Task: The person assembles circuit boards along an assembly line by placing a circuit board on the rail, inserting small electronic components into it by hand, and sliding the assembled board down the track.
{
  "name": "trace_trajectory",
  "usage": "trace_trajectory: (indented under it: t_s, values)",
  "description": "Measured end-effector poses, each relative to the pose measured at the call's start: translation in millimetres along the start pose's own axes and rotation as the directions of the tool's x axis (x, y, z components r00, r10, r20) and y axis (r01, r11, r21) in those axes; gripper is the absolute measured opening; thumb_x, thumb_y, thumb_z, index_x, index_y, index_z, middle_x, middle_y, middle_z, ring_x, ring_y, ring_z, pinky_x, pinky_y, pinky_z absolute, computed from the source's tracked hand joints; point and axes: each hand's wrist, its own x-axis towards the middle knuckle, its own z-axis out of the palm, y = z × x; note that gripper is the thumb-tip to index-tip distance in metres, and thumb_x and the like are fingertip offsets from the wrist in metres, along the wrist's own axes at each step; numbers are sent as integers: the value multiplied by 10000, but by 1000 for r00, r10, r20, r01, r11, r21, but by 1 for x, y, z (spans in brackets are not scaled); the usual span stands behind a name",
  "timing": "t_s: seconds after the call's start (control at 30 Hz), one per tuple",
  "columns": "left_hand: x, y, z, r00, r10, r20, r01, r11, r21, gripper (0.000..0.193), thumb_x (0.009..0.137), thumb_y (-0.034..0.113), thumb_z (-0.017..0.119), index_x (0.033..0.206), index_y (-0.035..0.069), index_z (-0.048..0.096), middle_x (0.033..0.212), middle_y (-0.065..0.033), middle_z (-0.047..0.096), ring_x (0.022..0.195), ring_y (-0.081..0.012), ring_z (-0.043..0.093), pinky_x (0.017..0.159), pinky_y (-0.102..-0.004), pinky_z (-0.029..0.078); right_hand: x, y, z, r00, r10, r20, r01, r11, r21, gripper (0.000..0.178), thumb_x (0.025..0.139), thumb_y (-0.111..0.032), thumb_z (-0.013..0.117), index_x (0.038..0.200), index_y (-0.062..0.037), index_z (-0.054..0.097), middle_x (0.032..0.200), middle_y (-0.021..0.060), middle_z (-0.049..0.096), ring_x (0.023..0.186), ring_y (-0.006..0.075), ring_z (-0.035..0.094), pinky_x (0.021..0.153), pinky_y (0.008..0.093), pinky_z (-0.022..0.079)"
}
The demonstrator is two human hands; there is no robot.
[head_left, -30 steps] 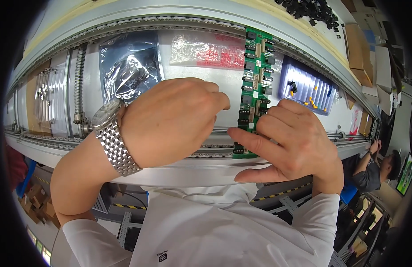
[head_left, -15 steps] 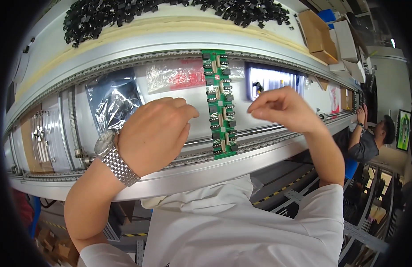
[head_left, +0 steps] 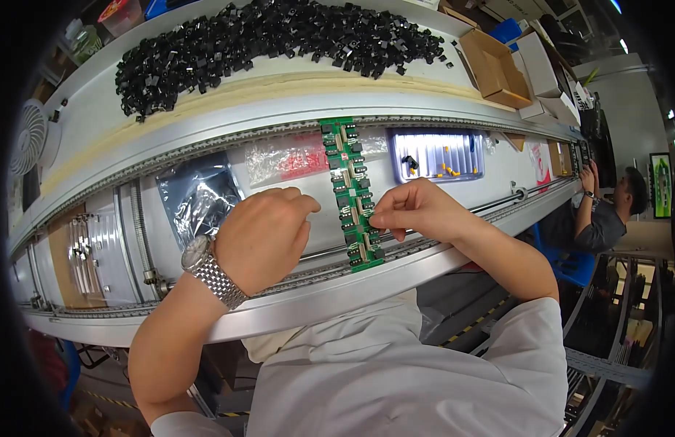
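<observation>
A long green circuit board (head_left: 345, 205) with black sockets and pale connectors lies across the two rails of a conveyor. At its right edge is my right hand (head_left: 419, 211), thumb and index finger pinched together by the lower half of the board. Anything in that pinch is too small or hidden to make out. To the left of the board hovers my left hand (head_left: 263, 237), a metal watch (head_left: 210, 273) on its wrist. I see it from the back, its fingers curled closed, and what they hold, if anything, is hidden.
Loose black components (head_left: 264, 40) are heaped on the far shelf. Under the board's level lie a silvery bag (head_left: 199, 193), a clear bag (head_left: 279, 160) and a clear tray (head_left: 439, 153) with yellow bits. Cardboard boxes (head_left: 495, 69) stand far right, where another person (head_left: 603, 211) works.
My right hand has moved left to the board's edge, its fingers now pinched closer. My left hand stays beside the board. The view has shifted, showing more of the black heap.
</observation>
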Motion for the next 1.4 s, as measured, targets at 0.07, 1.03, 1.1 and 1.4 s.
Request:
trace_trajectory:
  t_s: [0.07,1.03,1.1,1.4]
  values:
    - [1,1,-1,1000,6,4,-6,1000,2,160,860,29,617,982,2,716,894,-122,695,816,-322,675,752,-404,554,-1,0,-2,1000,-10,-4,10,1000,1,115,915,-114,762,957,-10,786,769,40,717,560,79,556,543,183,454]
    - [7,11,-7,986,-87,142,86,996,9,235,856,36,659,1085,3,702,930,-101,687,811,-265,644,784,-363,523,-58,49,-128,990,-40,-134,46,998,39,64,897,-79,759,908,-19,778,709,20,669,587,70,547,564,185,438]
    - [8,11,-6,986,-81,149,82,997,4,239,855,37,660,1088,3,702,928,-100,687,810,-263,643,784,-363,521,-63,53,-143,988,-36,-147,41,998,37,61,899,-69,754,906,-11,771,708,23,669,588,71,548,569,186,444]
    - [7,13,-5,979,-113,168,115,993,-1,268,845,44,673,1109,4,705,917,-96,687,808,-255,639,789,-362,514,-83,65,-199,989,-40,-145,40,999,-1,54,894,-68,747,877,-23,773,708,20,668,593,59,532,580,181,444]
